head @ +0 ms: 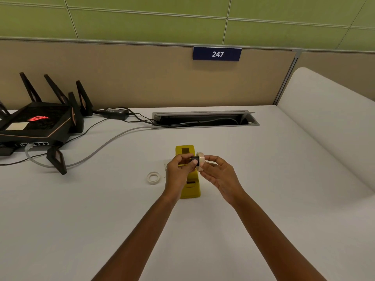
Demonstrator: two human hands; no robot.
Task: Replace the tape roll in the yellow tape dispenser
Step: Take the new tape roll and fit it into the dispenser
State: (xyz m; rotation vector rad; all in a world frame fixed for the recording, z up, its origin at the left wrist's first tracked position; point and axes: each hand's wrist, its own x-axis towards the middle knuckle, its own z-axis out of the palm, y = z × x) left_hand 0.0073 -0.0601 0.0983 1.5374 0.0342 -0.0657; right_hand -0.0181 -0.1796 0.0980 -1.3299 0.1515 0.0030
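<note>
The yellow tape dispenser (189,189) stands on the white desk, partly hidden behind my hands. Above it my left hand (178,169) pinches a black hub (195,159), whose end sits in the hole of a cream tape roll (200,161). My right hand (219,175) holds that roll by its rim, on edge. A second, thinner whitish roll (153,177) lies flat on the desk, just left of my left hand.
A black router (38,124) with antennas sits at the far left, with black and grey cables (105,145) running to an open cable tray (205,119) at the back. A beige partition closes the back, and a white curved divider (324,122) bounds the right.
</note>
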